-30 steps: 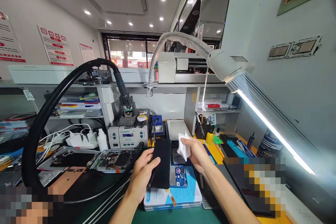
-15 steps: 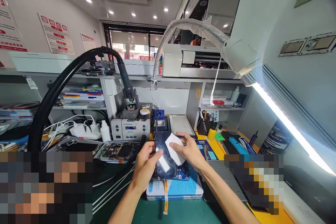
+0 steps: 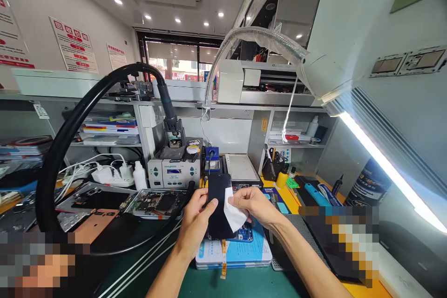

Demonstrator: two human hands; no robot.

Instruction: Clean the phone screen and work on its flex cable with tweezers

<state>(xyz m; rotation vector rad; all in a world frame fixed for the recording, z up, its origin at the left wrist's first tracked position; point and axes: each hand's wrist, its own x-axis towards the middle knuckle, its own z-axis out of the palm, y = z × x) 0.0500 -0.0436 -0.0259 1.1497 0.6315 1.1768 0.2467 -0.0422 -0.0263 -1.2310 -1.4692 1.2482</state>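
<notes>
My left hand [image 3: 196, 216] grips the left edge of a dark phone screen [image 3: 218, 216], thumb on its glass. My right hand [image 3: 254, 206] pinches a white wipe [image 3: 234, 214] that lies over the screen's right edge. An orange flex cable [image 3: 224, 263] hangs below the screen. Behind and under the screen a blue phone frame [image 3: 245, 234] with exposed parts shows at the right. It rests on a blue and white box [image 3: 260, 252], and its far side is hidden by the screen and my hands.
A grey hot-air station [image 3: 174, 172] stands behind, its thick black hose [image 3: 57, 149] arching at the left. Opened devices [image 3: 157, 202] lie left of my hands. Beside my right arm are a dark mesh mat [image 3: 300, 233] and a black phone [image 3: 335, 247]. A lit lamp [image 3: 391, 167] slants overhead at right.
The screen has tilted, so the light's reflection has left its glass. The wipe and my right hand have moved down a little along the right edge. My left hand keeps its grip.
</notes>
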